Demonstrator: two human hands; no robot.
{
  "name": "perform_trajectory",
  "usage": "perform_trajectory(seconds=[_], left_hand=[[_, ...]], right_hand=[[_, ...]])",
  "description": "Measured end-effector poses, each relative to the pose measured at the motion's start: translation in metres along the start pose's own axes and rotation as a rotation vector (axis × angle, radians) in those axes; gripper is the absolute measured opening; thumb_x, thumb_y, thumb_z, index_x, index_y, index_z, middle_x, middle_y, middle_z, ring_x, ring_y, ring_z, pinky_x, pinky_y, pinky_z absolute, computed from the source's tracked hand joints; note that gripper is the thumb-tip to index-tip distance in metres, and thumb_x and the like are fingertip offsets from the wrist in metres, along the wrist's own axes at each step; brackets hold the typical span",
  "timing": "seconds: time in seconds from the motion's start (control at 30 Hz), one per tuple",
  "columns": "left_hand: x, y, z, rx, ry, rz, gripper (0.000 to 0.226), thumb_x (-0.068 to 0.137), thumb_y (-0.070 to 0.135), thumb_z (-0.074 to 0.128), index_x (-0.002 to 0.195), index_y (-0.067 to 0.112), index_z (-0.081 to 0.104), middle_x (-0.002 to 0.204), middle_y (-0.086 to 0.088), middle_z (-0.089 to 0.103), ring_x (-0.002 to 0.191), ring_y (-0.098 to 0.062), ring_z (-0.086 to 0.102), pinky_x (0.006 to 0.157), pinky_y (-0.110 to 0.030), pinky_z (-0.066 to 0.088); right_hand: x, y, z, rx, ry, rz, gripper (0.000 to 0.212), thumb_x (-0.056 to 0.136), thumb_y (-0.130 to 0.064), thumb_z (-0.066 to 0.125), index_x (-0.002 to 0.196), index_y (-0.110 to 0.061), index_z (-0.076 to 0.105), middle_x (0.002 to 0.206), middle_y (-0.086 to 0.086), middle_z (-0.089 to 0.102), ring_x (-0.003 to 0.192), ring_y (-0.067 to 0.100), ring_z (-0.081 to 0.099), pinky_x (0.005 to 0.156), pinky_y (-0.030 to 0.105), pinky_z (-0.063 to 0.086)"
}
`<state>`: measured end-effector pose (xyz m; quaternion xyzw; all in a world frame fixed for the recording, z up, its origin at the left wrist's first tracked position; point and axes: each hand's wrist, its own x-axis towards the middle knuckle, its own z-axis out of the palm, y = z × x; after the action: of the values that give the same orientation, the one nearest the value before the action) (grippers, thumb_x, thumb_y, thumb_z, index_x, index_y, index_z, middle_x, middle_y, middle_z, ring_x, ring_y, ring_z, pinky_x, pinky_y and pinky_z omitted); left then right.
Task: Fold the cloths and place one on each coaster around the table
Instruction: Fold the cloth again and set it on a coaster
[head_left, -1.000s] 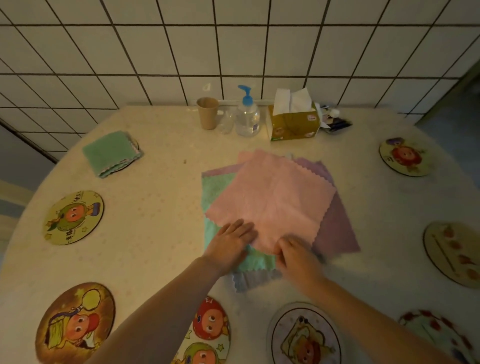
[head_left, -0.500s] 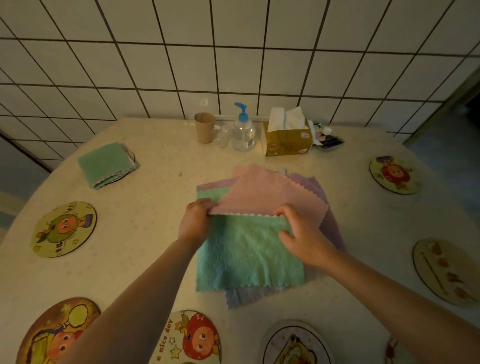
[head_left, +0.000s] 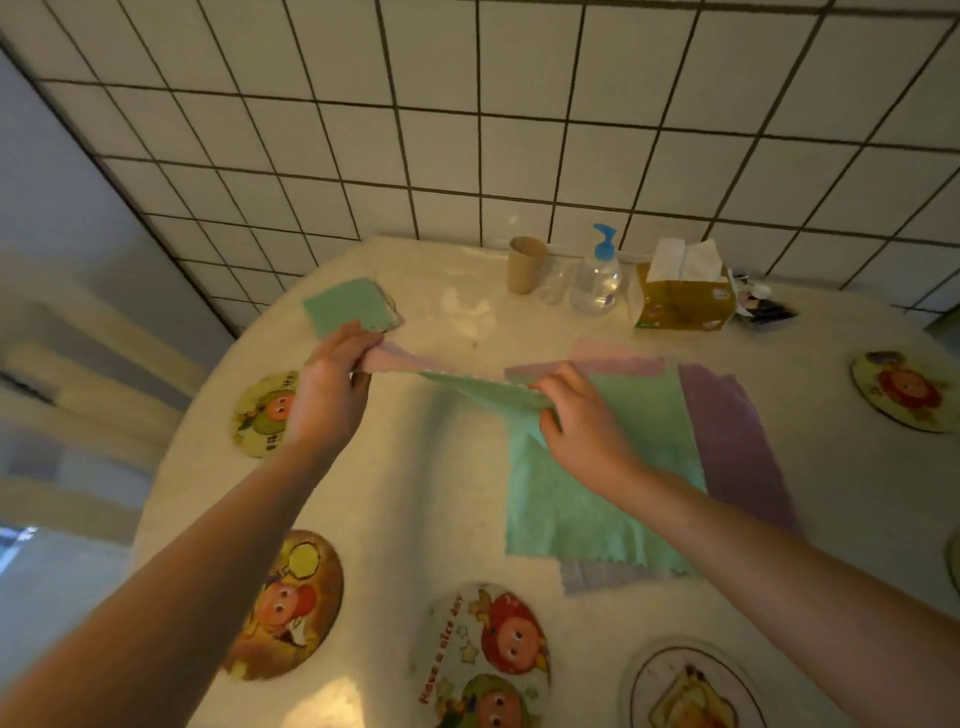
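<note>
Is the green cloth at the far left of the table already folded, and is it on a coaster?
Folded: the green cloth is a small compact square. A coaster rim shows under its right edge.

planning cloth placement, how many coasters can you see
7 coasters: one under the folded green cloth far left, one left, one near left, two at the near edge, one right, a sliver far right. Others may be hidden.

motion-blurred left hand (head_left: 332, 384), coaster (head_left: 390, 310) mostly under folded cloth (head_left: 347, 305)
</note>
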<state>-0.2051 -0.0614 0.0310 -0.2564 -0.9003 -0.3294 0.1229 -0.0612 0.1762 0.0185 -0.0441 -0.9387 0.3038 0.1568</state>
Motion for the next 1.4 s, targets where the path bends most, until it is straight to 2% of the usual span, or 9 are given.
perform_trajectory(seconds=[0.33, 0.47, 0.6, 0.8, 0.87, 0.97, 1.03, 1.13, 1.4], left_hand=[[-0.203, -0.128, -0.09, 0.176, -0.369, 0.065, 0.031, 0.076, 0.003, 0.075, 0.106, 0.011, 0.072, 0.117, -0.01, 0.065, 0.117, -0.029, 0.057, 0.101, -0.035, 0.043], [-0.258, -0.147, -0.1, 0.198, -0.494, 0.167, 0.039, 0.057, 0.008, 0.088, 0.092, 0.022, 0.077, 0.098, 0.003, 0.073, 0.096, -0.016, 0.067, 0.085, -0.025, 0.052], [-0.283, -0.163, -0.107, 0.146, -0.612, 0.102, 0.023, 0.077, 0.013, 0.071, 0.096, 0.025, 0.074, 0.097, 0.007, 0.071, 0.098, -0.007, 0.052, 0.087, -0.02, 0.041], [-0.267, -0.168, -0.108, -0.153, -0.573, -0.458, 0.013, 0.087, 0.015, 0.066, 0.096, 0.021, 0.073, 0.089, 0.007, 0.069, 0.085, -0.014, 0.062, 0.08, -0.024, 0.048], [-0.251, -0.171, -0.104, -0.276, -0.488, -0.611, 0.008, 0.086, 0.016, 0.067, 0.086, 0.008, 0.069, 0.074, -0.001, 0.065, 0.07, -0.021, 0.059, 0.068, -0.029, 0.049], [-0.224, -0.169, -0.095, -0.434, -0.351, -0.788, 0.019, 0.087, 0.01, 0.066, 0.07, 0.005, 0.058, 0.056, 0.005, 0.048, 0.055, -0.011, 0.045, 0.049, -0.016, 0.038], [-0.207, -0.167, -0.089, -0.507, -0.274, -0.861, 0.02, 0.088, 0.01, 0.065, 0.069, 0.01, 0.06, 0.055, 0.007, 0.052, 0.055, -0.01, 0.047, 0.05, -0.017, 0.041], [-0.185, -0.173, -0.074, -0.525, -0.226, -0.922, 0.014, 0.09, 0.014, 0.064, 0.078, 0.008, 0.066, 0.069, -0.004, 0.062, 0.065, -0.019, 0.054, 0.059, -0.03, 0.046], [-0.148, -0.189, -0.035, -0.404, -0.224, -0.973, 0.014, 0.092, 0.022, 0.061, 0.083, 0.014, 0.068, 0.08, -0.004, 0.068, 0.074, -0.021, 0.061, 0.062, -0.032, 0.048]], right_hand=[[-0.097, -0.091, 0.104, -0.073, -0.457, 0.033, 0.016, 0.09, -0.01, 0.049, 0.1, -0.019, 0.057, 0.1, -0.015, 0.043, 0.095, 0.007, 0.048, 0.082, 0.025, 0.042], [-0.152, -0.101, 0.13, -0.182, -0.615, 0.043, 0.016, 0.09, -0.013, 0.049, 0.103, -0.02, 0.056, 0.103, -0.013, 0.049, 0.093, 0.009, 0.051, 0.079, 0.027, 0.044], [-0.183, -0.108, 0.135, -0.186, -0.707, 0.105, 0.002, 0.091, -0.028, 0.056, 0.092, -0.027, 0.056, 0.09, -0.021, 0.051, 0.078, -0.001, 0.055, 0.073, 0.024, 0.051], [-0.179, -0.108, 0.132, 0.073, -0.46, 0.45, 0.008, 0.085, -0.018, 0.064, 0.086, -0.025, 0.06, 0.087, -0.012, 0.062, 0.08, -0.002, 0.059, 0.07, 0.02, 0.053], [-0.164, -0.106, 0.131, 0.163, -0.309, 0.538, 0.007, 0.085, -0.018, 0.064, 0.091, -0.022, 0.061, 0.089, -0.01, 0.063, 0.083, -0.001, 0.06, 0.066, 0.018, 0.051], [-0.132, -0.102, 0.133, 0.321, -0.153, 0.636, 0.008, 0.085, -0.018, 0.065, 0.091, -0.021, 0.061, 0.088, -0.004, 0.065, 0.082, 0.007, 0.062, 0.065, 0.017, 0.05], [-0.113, -0.099, 0.138, 0.428, -0.094, 0.709, 0.005, 0.086, -0.017, 0.064, 0.09, -0.019, 0.062, 0.087, 0.0, 0.067, 0.079, 0.012, 0.064, 0.067, 0.024, 0.055], [-0.085, -0.084, 0.151, 0.44, -0.059, 0.773, 0.005, 0.087, -0.014, 0.063, 0.092, -0.016, 0.062, 0.086, -0.005, 0.064, 0.078, 0.005, 0.061, 0.06, 0.015, 0.047], [-0.044, -0.045, 0.178, 0.41, -0.06, 0.807, 0.005, 0.086, -0.01, 0.063, 0.089, -0.014, 0.063, 0.081, -0.004, 0.064, 0.074, 0.004, 0.059, 0.058, 0.012, 0.044]])
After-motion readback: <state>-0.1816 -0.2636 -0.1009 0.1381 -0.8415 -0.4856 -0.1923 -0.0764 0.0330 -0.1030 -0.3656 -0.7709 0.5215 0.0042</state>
